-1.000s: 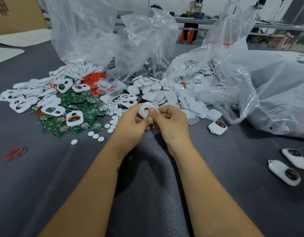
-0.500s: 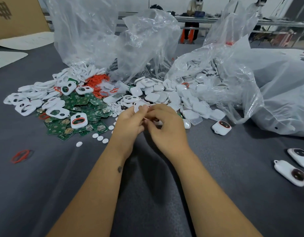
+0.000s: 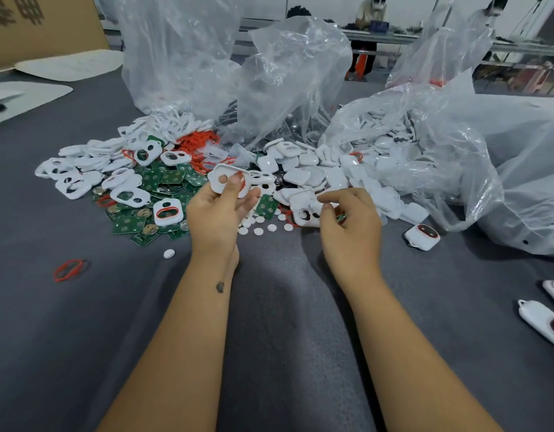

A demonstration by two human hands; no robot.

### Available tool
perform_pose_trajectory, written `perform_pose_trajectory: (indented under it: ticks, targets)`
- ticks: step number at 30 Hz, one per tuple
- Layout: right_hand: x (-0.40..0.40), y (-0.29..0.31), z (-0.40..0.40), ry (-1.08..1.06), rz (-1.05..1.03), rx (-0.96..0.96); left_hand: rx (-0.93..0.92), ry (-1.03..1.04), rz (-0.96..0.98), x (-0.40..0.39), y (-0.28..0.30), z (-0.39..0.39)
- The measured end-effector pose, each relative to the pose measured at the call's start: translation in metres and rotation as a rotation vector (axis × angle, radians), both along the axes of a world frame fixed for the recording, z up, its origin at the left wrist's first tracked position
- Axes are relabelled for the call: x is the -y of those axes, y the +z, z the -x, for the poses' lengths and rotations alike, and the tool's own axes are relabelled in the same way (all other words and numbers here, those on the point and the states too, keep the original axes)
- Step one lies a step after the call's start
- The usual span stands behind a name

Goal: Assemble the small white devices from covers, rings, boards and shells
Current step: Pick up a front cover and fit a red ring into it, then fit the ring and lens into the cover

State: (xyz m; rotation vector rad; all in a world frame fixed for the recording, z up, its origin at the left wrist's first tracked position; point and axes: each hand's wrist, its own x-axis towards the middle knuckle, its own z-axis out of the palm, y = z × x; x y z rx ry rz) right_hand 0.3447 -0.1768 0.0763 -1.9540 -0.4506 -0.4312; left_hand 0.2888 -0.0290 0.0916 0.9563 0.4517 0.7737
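Note:
My left hand (image 3: 216, 210) grips a white cover (image 3: 226, 181) with a red ring seated in it, the thumb pressing on the ring. My right hand (image 3: 350, 222) has its fingers curled down over a white cover with two holes (image 3: 303, 210) that lies at the near edge of the pile; whether it grips the cover is unclear. Behind the hands lie heaps of white covers (image 3: 82, 179), green boards (image 3: 163, 179), red rings (image 3: 197, 141) and white shells (image 3: 313, 173).
Small white discs (image 3: 260, 229) and one stray disc (image 3: 169, 253) lie near my hands. A loose red ring (image 3: 68, 269) is at the left. Assembled devices (image 3: 422, 236) (image 3: 544, 322) sit at the right. Clear plastic bags (image 3: 285, 73) (image 3: 456, 145) stand behind the parts.
My hands have separated. The left hand kept the cover with the ring and lifted it; the right hand moved right and down onto the pile.

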Motion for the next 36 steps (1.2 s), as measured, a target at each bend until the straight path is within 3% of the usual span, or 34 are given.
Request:
perform_pose_trajectory:
  ticks: [8,14,22,25,31,36]
  targets:
    - [-0.015,0.002,0.009,0.192,0.325,0.108,0.027,0.027,0.09,-0.007,0.003,-0.001]
    - [-0.024,-0.001,0.001,0.236,0.557,0.055,0.039,0.02,0.077,-0.007,0.002,-0.002]
    - [-0.022,0.012,-0.015,0.153,0.529,0.004,0.054,0.126,0.13,-0.01,0.001,-0.002]
    - [-0.031,0.026,-0.024,0.09,0.445,0.039,0.006,0.092,0.069,-0.004,0.001,-0.005]
    - [-0.072,0.036,-0.058,0.132,0.54,-0.026,-0.043,0.022,0.019,0.0,-0.003,-0.01]
    - [-0.089,0.034,-0.077,0.237,0.922,-0.084,-0.052,-0.025,0.073,-0.001,-0.003,-0.015]
